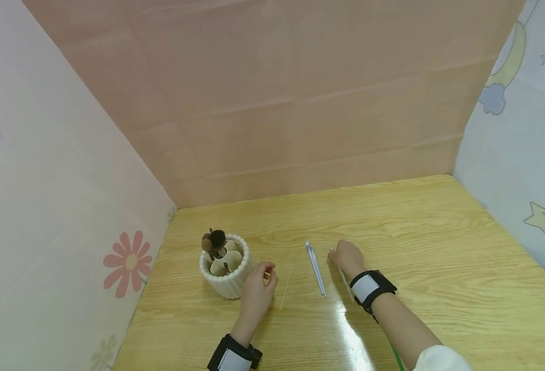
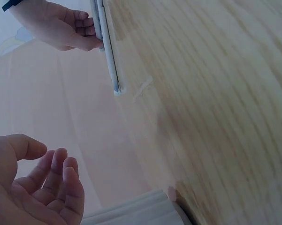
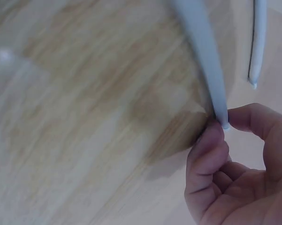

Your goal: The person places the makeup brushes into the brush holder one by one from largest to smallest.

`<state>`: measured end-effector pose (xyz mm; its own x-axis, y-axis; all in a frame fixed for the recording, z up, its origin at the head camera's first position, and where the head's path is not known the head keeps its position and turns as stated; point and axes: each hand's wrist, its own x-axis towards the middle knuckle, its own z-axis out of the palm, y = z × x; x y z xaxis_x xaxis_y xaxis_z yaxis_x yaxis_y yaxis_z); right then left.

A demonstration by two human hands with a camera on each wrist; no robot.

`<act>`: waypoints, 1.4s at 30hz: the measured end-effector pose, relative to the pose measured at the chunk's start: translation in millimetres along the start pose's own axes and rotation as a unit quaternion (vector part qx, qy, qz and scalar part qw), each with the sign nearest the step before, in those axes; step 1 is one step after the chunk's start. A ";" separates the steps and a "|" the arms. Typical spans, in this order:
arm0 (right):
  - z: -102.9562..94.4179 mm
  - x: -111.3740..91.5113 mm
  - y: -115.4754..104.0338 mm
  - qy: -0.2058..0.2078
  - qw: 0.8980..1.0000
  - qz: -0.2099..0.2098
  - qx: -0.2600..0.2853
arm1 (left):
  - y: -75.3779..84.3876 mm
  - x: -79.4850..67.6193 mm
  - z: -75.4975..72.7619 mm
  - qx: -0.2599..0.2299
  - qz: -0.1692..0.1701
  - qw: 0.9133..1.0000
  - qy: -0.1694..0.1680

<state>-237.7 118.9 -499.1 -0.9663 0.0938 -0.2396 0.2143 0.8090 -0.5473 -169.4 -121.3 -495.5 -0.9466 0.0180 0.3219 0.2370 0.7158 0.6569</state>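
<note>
- Fingers of the right hand [image 1: 348, 259]: pinched on one end of a slim white stick [image 3: 210, 70], material uncertain; in the head view its long axis ran from the fingertips toward 5 o'clock.
- Pair of slim white rods [image 1: 316, 270], side by side on the yellow wood-grain table [image 1: 416, 232]: at 8 o'clock from the right fingertips, axis 11 to 5; right hand nearer.
- Left hand [image 1: 257, 289]: loosely curled, nothing visibly held; pair at 3 o'clock.
- Round white ribbed container [image 1: 228, 287]: at 10 o'clock, just beside the left hand.

The pale rod [image 3: 206, 51] — blurred — runs off the right wrist view's top edge.
</note>
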 end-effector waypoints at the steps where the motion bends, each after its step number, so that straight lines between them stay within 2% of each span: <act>1: -1.4 -0.7 0.3 0.001 1.000 -0.001 -0.002 | -0.2 -0.2 -0.4 -0.006 -0.003 1.000 -0.002; 6: -14.6 -3.5 1.5 0.016 0.999 -0.030 0.020 | -0.4 0.8 -4.8 -0.067 -0.044 0.996 -0.037; 10: -28.1 -4.8 -3.0 0.023 0.995 -0.062 0.071 | 0.7 4.6 -11.0 -0.104 -0.068 0.991 -0.058; 18: -37.6 -19.6 -37.4 0.027 0.989 -0.107 0.099 | 2.0 7.8 -17.0 -0.115 -0.059 0.990 -0.056; 30: -27.1 -52.6 -87.5 0.025 0.976 -0.182 0.121 | 9.3 8.6 -21.5 -0.137 -0.047 0.988 -0.062; 36: -19.4 -64.1 -102.6 0.024 0.967 -0.214 0.137 | 9.6 8.3 -22.1 -0.147 -0.040 0.986 -0.069; 42: -10.6 -66.8 -108.7 0.019 0.961 -0.245 0.129 | 10.9 8.2 -24.1 -0.158 -0.033 0.985 -0.067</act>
<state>-198.0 30.8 -415.1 -0.9635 -0.2373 0.1240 -0.2444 0.5902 -0.7693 -169.3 -130.1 -469.3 -0.9775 0.0859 0.1927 0.2104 0.4665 0.8591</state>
